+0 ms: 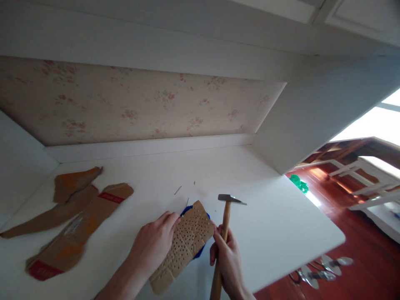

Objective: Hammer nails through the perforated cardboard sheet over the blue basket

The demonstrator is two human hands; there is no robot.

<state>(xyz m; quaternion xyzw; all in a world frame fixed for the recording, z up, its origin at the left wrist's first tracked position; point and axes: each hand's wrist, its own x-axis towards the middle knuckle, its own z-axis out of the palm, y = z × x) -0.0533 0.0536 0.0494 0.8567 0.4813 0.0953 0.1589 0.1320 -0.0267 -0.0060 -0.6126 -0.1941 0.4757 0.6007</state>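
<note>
The right hand (229, 254) grips the hammer (226, 221); the left hand (158, 235) grips the perforated cardboard (188, 239), just to its right. A glancing blow could bruise the left hand, so close.

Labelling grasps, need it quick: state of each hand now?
Left hand: curled at the perforated cardboard; exact grip can't be told.
Right hand: closed, holding the wooden-handled hammer.

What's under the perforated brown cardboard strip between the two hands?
Blue material of unclear kind pokes out on both long sides of the perforated brown cardboard strip. The rest is covered, so its full shape can't be seen, nor what lies beneath it.
</note>
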